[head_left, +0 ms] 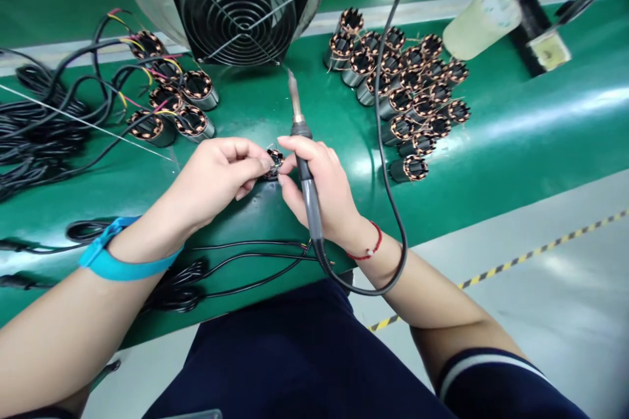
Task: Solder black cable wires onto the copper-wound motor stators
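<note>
A soldering iron with a grey and black handle is gripped in my right hand, its tip pointing away toward the fan. The fingertips of that hand come down at a small wire-wound motor stator on the green bench. From the other side, my left hand pinches at the stator's top; the small piece between its thumb and finger is too hidden to name. Both hands partly cover this stator, which shows copper windings and a dark core.
A fan with a wire guard stands behind the hands. Several stators are grouped at right, and others with cables at left. Black cables lie near the front edge. The iron's cord loops across the right. A pale bottle stands farther back.
</note>
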Demonstrator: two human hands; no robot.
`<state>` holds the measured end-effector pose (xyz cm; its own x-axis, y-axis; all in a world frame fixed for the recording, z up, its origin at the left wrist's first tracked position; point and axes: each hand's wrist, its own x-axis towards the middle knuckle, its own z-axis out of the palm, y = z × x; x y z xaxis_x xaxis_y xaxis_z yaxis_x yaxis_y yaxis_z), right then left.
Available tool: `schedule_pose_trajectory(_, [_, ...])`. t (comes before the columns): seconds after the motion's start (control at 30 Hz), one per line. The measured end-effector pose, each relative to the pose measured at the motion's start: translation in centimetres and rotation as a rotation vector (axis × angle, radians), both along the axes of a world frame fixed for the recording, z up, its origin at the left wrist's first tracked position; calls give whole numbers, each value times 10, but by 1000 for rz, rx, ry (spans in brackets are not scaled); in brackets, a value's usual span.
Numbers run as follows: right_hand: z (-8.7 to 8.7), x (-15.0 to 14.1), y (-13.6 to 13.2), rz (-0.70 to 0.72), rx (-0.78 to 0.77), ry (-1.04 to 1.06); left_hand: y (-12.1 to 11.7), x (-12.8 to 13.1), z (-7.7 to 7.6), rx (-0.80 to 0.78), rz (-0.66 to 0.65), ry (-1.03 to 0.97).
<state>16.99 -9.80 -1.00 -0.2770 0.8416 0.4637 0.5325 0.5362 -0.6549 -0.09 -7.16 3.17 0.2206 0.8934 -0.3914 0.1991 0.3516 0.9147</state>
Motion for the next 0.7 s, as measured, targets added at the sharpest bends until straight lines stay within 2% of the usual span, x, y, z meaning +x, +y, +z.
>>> schedule_pose_trajectory(0.13, [2,-4,-1,-46,77,-79,0,0,0,37,-2,-11])
schedule_pose_trajectory(0.2, [4,-5,-3,-54,81,-60,0,-3,-1,121,7,34])
schedule_pose_trajectory(0.27, [6,-6,-3,-47,51,0,-1,-7,-1,267,-3,131])
schedule_pose_trajectory(0.37, [6,-6,-3,-20,-22,128,-3,-12,-1,457,-88,255])
schedule_pose_trajectory(0.5, [5,-5,-1,9,-82,231,-5,-14,-2,562,-210,304])
schedule_pose_trajectory(0.7, [3,-5,0,53,-177,316,-5,-14,-2,672,-260,356])
